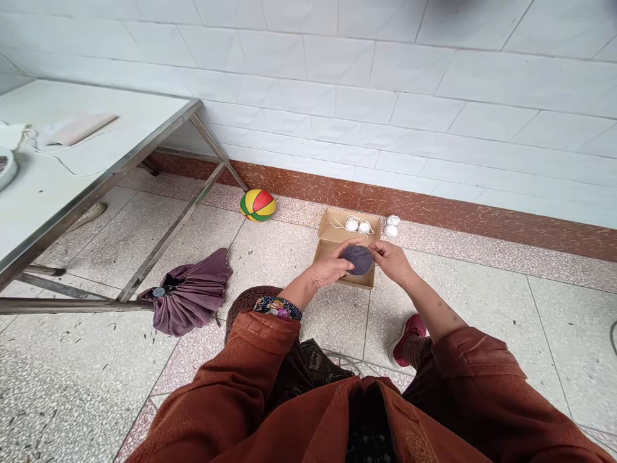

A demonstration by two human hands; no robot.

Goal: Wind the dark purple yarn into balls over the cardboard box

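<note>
A ball of dark grey-purple yarn [358, 260] rests in my left hand [332, 267], its fingers and thumb wrapped round the left side. At the ball's right edge, the fingertips of my right hand [391, 260] are pinched together on the yarn; the strand itself is too small to make out. Beneath both hands, an open cardboard box [329, 226] sits on the floor, partly hidden by them. Two white yarn balls [358, 225] with loose strands lie in its far part. More white balls [391, 225] are on the floor just right of the box.
A colourful ball [258, 206] lies near the tiled wall. Left of me stands a metal-framed table [159, 132] with a folded item and cord on top. By its lower bar is a purple folded umbrella [195, 292]. A red shoe [407, 339] shows below my right arm.
</note>
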